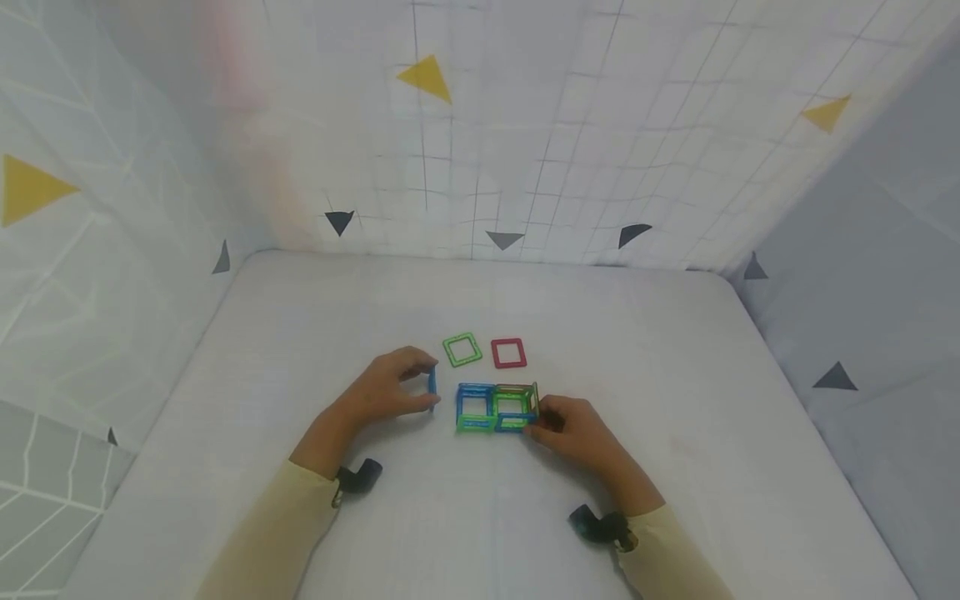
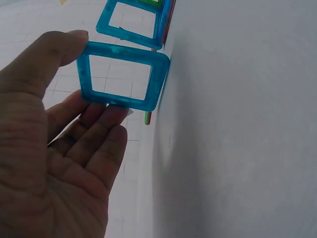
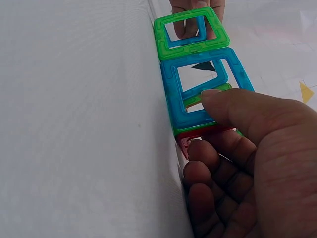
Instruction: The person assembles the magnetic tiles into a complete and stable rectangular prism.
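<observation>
A green square plastic frame (image 1: 467,362) is lying left of a red square plastic frame (image 1: 511,365). Both are lying behind a multicoloured boxlike plastic structure (image 1: 493,402).

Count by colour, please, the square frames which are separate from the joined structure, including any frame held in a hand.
Green frame: 1, lying flat
Red frame: 1, lying flat
Blue frame: 1, pinched in the left hand
Total: 3
</observation>
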Available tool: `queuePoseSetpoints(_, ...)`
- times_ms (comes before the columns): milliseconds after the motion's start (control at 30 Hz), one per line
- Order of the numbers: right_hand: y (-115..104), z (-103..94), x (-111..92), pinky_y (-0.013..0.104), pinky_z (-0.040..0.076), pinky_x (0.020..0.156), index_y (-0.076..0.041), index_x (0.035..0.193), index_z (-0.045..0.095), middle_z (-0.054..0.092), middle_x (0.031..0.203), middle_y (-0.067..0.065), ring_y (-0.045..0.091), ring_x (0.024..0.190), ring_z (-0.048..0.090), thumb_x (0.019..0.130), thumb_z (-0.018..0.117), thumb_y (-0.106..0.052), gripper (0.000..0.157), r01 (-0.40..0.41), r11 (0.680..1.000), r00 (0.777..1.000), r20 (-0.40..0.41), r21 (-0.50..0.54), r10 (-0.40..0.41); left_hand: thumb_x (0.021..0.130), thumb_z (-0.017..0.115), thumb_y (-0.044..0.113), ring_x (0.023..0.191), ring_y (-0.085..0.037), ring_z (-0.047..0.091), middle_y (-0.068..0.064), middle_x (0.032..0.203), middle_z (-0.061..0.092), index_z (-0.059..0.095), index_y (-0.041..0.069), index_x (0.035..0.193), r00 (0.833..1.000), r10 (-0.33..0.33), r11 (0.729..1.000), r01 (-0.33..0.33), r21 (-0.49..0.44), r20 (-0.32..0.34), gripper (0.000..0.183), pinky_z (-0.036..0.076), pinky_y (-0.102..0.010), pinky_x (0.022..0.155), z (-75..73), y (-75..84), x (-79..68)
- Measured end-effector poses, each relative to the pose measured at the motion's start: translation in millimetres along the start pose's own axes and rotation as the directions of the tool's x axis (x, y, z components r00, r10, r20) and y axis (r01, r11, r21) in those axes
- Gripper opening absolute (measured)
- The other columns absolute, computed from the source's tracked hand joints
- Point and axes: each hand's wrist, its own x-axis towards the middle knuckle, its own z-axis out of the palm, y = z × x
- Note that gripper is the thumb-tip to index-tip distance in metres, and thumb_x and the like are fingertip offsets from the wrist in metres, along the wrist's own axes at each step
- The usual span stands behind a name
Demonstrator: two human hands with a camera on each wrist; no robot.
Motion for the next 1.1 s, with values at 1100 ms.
queuePoseSetpoints(1100, 1, 0.0, 0, 0.026, 0.051, 0.064, -0.023, 0.093, 0.068, 0.06, 0.075, -0.009, 0.015, 0.073, 0.057, 0.085, 0.08, -0.029, 0.016, 0.036, 0.999, 0.999, -0.016, -0.02, -0.036, 0.08, 0.083, 0.042, 0.122, -0.011, 0.059, 0.01, 0.126, 0.063, 0.062, 0.018, 0.131, 0.993, 0.085, 0.996, -0.085, -0.004, 0.087, 0.06, 0.05, -0.036, 0.102, 17.3, 17.0, -7.3)
